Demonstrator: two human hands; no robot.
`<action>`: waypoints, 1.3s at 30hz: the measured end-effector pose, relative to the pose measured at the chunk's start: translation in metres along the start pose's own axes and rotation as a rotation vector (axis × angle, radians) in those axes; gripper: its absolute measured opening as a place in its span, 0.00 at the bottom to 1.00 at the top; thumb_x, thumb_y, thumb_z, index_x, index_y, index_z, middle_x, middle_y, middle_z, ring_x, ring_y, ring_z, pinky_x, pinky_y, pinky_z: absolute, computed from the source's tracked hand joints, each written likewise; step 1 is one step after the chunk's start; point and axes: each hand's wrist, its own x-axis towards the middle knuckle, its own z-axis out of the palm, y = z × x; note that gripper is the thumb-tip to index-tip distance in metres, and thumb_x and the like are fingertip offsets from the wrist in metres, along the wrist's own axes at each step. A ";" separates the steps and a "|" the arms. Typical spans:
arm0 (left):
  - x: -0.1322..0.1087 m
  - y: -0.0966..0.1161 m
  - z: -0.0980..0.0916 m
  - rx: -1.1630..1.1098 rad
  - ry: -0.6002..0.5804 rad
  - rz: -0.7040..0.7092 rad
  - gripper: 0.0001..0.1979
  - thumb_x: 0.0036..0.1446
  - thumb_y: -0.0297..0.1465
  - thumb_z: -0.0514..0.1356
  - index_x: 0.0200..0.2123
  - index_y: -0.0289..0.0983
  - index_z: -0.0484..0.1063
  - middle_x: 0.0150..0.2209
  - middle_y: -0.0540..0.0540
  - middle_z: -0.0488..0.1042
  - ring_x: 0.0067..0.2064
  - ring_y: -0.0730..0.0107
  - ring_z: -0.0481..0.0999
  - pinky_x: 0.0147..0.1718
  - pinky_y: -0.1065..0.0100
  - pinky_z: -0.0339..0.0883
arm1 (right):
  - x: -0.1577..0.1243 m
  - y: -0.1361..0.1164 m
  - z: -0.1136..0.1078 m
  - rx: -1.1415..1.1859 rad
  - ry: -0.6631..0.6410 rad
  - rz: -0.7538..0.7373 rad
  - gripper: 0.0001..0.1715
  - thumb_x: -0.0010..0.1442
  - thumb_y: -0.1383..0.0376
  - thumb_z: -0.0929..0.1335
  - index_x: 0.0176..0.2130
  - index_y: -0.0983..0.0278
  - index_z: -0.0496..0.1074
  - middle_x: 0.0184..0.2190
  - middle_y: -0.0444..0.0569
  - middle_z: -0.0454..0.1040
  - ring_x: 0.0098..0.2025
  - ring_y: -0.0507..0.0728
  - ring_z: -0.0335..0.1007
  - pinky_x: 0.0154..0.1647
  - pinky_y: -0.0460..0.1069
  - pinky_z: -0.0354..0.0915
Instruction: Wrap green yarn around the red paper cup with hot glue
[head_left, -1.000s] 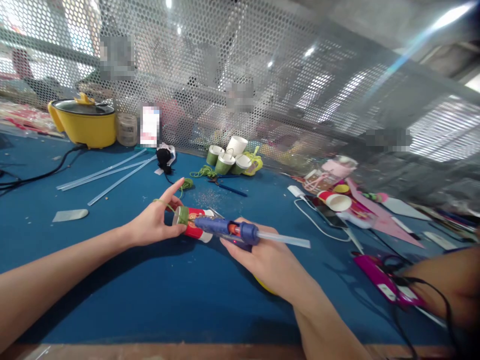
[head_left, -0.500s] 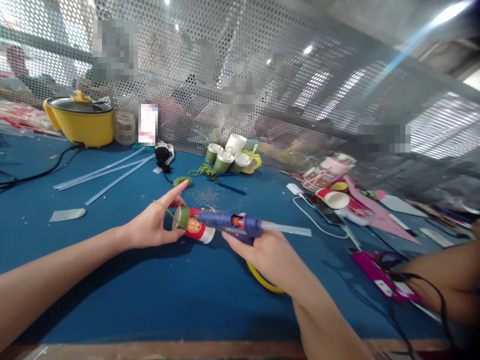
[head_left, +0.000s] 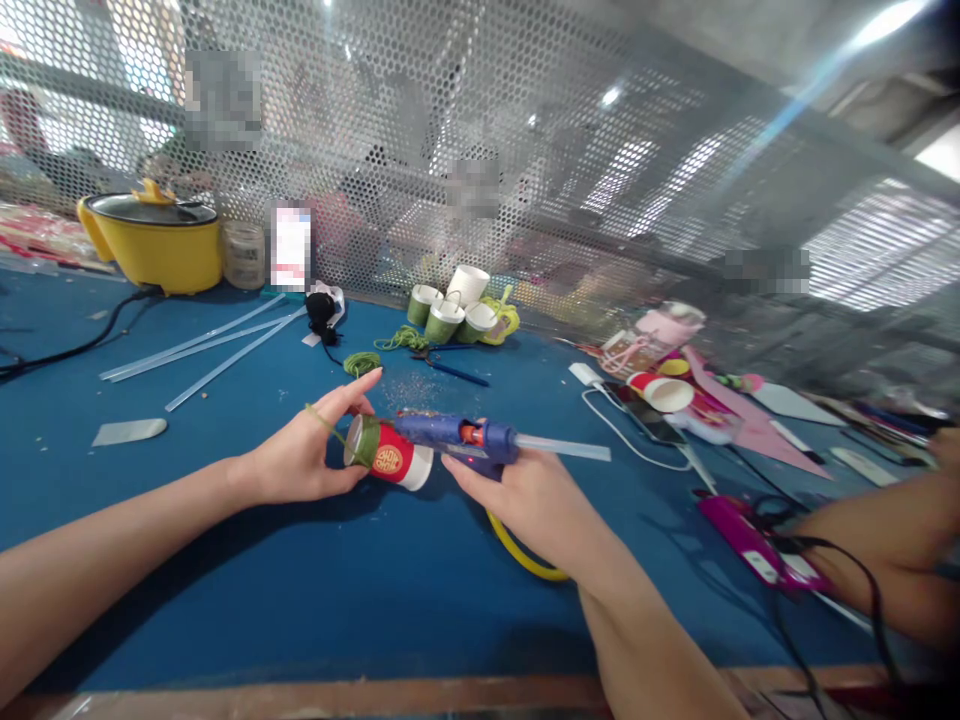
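My left hand (head_left: 304,455) grips a red paper cup (head_left: 390,462) lying on its side; the cup's base is wound with green cord, and a strand of that cord runs over my raised forefinger. My right hand (head_left: 525,495) is closed around a blue hot glue gun (head_left: 457,437). A clear glue stick pokes out of the gun's back, and its nozzle rests against the cup's side near the cord. A yellow cable (head_left: 517,555) loops out below this hand.
On the blue table (head_left: 300,580) lie clear glue sticks (head_left: 217,345), a green cord coil (head_left: 361,363), green-wrapped cups (head_left: 450,318), a yellow pot (head_left: 154,240), a phone with white cable (head_left: 649,420) and pink craft bits. Another person's arm (head_left: 885,540) rests at the right. Perforated mesh (head_left: 525,150) stands behind.
The cup and glue gun have lifted slightly and shifted left. My right hand has moved up enough to expose the yellow cable beneath it. The cup has turned a little.
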 end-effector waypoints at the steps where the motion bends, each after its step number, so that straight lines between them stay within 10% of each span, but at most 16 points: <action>1: 0.000 -0.001 0.000 -0.019 0.004 -0.014 0.43 0.49 0.26 0.60 0.64 0.41 0.40 0.45 0.43 0.66 0.48 0.62 0.68 0.53 0.57 0.61 | -0.001 0.000 0.000 -0.002 0.001 -0.010 0.10 0.57 0.59 0.64 0.28 0.60 0.71 0.30 0.47 0.76 0.33 0.58 0.72 0.34 0.51 0.65; 27: 0.001 -0.014 0.003 -0.182 0.033 -0.232 0.48 0.47 0.29 0.63 0.65 0.42 0.37 0.42 0.46 0.67 0.42 0.64 0.68 0.49 0.56 0.61 | -0.010 -0.012 -0.008 0.023 -0.102 -0.062 0.08 0.58 0.62 0.63 0.28 0.60 0.67 0.27 0.45 0.73 0.35 0.57 0.72 0.41 0.50 0.67; 39: -0.001 -0.004 0.002 0.003 0.016 0.031 0.46 0.48 0.25 0.60 0.65 0.42 0.37 0.45 0.43 0.64 0.47 0.62 0.67 0.51 0.55 0.62 | -0.005 0.002 -0.004 0.048 -0.077 0.044 0.12 0.56 0.58 0.64 0.28 0.62 0.72 0.26 0.45 0.76 0.29 0.57 0.71 0.30 0.49 0.66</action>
